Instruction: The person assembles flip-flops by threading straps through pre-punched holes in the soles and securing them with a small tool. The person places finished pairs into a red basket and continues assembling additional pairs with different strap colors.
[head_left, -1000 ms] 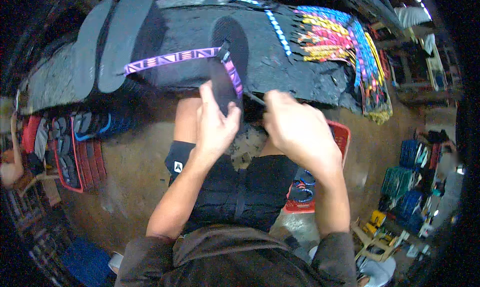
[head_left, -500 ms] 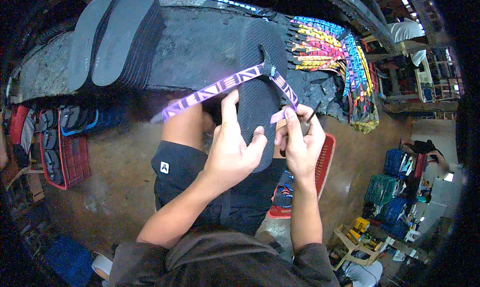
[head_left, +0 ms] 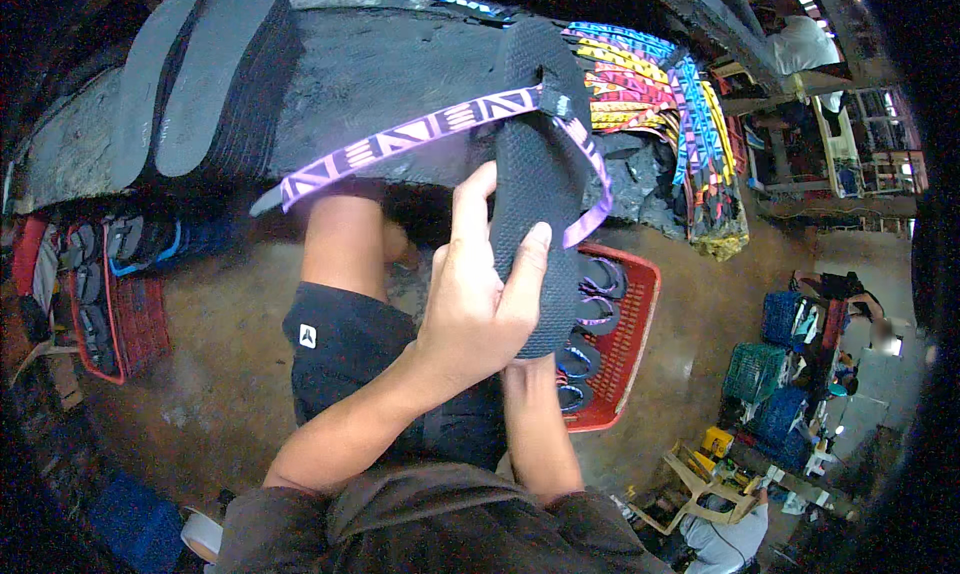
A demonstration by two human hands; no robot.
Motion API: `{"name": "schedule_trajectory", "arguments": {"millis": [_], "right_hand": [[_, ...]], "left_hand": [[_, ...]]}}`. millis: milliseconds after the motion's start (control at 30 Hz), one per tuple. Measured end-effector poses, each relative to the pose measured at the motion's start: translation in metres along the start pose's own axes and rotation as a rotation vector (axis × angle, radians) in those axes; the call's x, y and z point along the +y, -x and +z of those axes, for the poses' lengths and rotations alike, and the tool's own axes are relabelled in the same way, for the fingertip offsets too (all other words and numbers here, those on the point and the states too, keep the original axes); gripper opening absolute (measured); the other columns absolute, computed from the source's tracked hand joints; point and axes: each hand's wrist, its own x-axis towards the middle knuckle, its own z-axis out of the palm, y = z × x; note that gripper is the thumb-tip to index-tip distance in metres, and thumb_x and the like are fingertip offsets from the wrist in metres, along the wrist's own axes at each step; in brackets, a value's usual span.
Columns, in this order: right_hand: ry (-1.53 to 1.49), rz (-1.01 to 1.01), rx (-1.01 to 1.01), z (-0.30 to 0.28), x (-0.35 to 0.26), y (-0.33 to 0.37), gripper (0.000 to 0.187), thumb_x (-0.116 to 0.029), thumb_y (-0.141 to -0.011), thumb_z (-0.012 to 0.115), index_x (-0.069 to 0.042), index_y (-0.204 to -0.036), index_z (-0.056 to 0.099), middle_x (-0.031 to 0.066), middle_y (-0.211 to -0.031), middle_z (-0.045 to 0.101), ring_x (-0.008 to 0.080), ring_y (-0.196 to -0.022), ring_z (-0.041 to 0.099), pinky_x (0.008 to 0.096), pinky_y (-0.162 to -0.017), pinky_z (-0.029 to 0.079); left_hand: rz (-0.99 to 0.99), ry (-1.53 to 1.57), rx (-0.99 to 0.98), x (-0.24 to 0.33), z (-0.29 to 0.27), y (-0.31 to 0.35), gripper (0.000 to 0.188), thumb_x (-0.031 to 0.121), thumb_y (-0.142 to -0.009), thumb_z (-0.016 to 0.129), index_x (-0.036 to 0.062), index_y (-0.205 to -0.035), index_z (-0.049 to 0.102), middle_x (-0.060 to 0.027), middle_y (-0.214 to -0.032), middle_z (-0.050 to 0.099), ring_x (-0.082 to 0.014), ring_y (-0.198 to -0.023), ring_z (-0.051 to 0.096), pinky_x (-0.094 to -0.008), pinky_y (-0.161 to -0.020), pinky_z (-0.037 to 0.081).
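My left hand [head_left: 475,299] grips a black flip-flop sole [head_left: 540,194] near its lower end, thumb on the textured face and index finger along the left edge. A purple patterned strap [head_left: 400,137] joins the sole near its top at a black toe piece. One strap arm reaches left over the bench edge, its tip free; the other curves down along the sole's right side. Behind the sole, my right hand is hidden; only the wrist and forearm [head_left: 540,429] show below, so its fingers and anything in them cannot be made out.
A dark bench [head_left: 380,74] lies ahead, with stacked black soles [head_left: 225,84] at left and colourful patterned straps [head_left: 635,79] at right. Beside my right leg stands a red basket [head_left: 640,344] holding several flip-flops. Another red crate [head_left: 140,319] is at left.
My right hand has let go of the strap's right arm and moved behind the sole. That arm now curves loosely. The sole has shifted slightly right, still in my left hand.
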Motion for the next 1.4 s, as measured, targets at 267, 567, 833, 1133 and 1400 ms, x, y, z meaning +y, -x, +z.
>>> {"name": "schedule_trajectory", "arguments": {"millis": [267, 567, 833, 1133, 1400], "right_hand": [[-0.016, -0.040, 0.313, 0.019, 0.008, 0.004, 0.039, -0.027, -0.113, 0.047, -0.004, -0.143, 0.052, 0.0084, -0.128, 0.063, 0.0197, -0.109, 0.065, 0.0355, -0.096, 0.055], [0.899, -0.051, 0.358, 0.000, -0.048, -0.018, 0.032, -0.015, -0.104, 0.066, 0.001, -0.131, 0.061, 0.0077, -0.107, 0.068, 0.0103, -0.078, 0.060, 0.0288, -0.075, 0.054], [0.898, -0.085, 0.411, 0.040, -0.078, -0.013, 0.015, -0.014, -0.096, 0.079, -0.006, -0.089, 0.069, -0.0103, -0.074, 0.055, -0.0004, -0.064, 0.042, 0.0206, -0.057, 0.031], [0.875, -0.051, 0.422, 0.022, -0.082, -0.021, 0.014, -0.014, -0.095, 0.080, -0.004, -0.100, 0.070, -0.0073, -0.081, 0.062, 0.0011, -0.069, 0.049, 0.0207, -0.061, 0.038], [1.247, -0.049, 0.182, 0.026, -0.082, -0.051, 0.028, -0.009, -0.097, 0.075, 0.001, -0.119, 0.062, 0.0022, -0.103, 0.064, 0.0087, -0.085, 0.060, 0.0253, -0.078, 0.050]], "left_hand": [[-0.032, 0.092, 0.058, -0.006, 0.007, -0.003, 0.049, 0.006, -0.104, 0.060, -0.0024, -0.147, 0.038, -0.0142, -0.095, 0.072, -0.0142, -0.075, 0.068, -0.0305, -0.066, 0.054], [0.125, -0.243, 0.055, -0.003, -0.028, -0.014, 0.048, 0.014, -0.108, 0.054, -0.0031, -0.148, 0.033, -0.0258, -0.103, 0.071, -0.0324, -0.090, 0.073, -0.0428, -0.080, 0.056], [0.300, -1.071, -0.031, 0.038, -0.058, -0.059, 0.042, 0.017, -0.094, 0.071, 0.0002, -0.130, 0.060, -0.0219, -0.101, 0.072, -0.0464, -0.091, 0.069, -0.0534, -0.081, 0.055], [-0.272, 0.239, -0.393, 0.007, -0.055, -0.031, 0.026, 0.007, -0.103, 0.066, 0.0015, -0.128, 0.058, -0.0041, -0.092, 0.068, -0.0065, -0.070, 0.061, -0.0220, -0.062, 0.050], [-0.347, 0.030, -0.246, -0.060, -0.084, -0.047, 0.026, 0.020, -0.108, 0.063, -0.0023, -0.122, 0.066, -0.0062, -0.105, 0.073, -0.0111, -0.089, 0.070, -0.0261, -0.072, 0.058]]}}
